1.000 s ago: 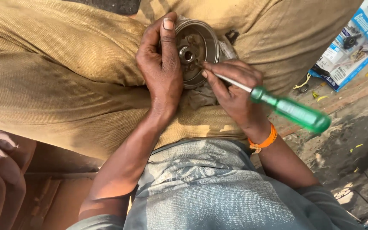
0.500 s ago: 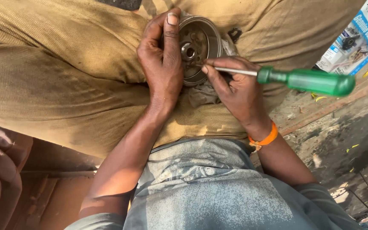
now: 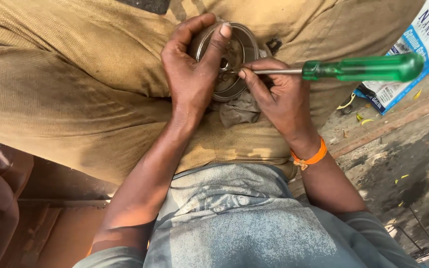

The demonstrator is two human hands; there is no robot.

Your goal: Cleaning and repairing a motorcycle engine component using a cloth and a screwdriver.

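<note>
Head view: the round metal drum (image 3: 232, 62) sits on the tan sacking (image 3: 65, 84), far middle, with loose cloth all around it. The left hand (image 3: 192, 74) curls over its rim, clamping it. The right hand (image 3: 279, 97) pinches a green-handled screwdriver (image 3: 363, 68), lying level, tip at the hub.

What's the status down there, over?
Left hand steadies round metal part. Right hand holds green-handled screwdriver, tip at its centre. Grey rag beneath; nothing blocking.

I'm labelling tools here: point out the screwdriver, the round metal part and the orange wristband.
screwdriver (image 3: 363, 68), head view, on its green handle.
round metal part (image 3: 242, 54), head view, on its right inner face.
orange wristband (image 3: 314, 158), head view, on the band's middle.
</note>
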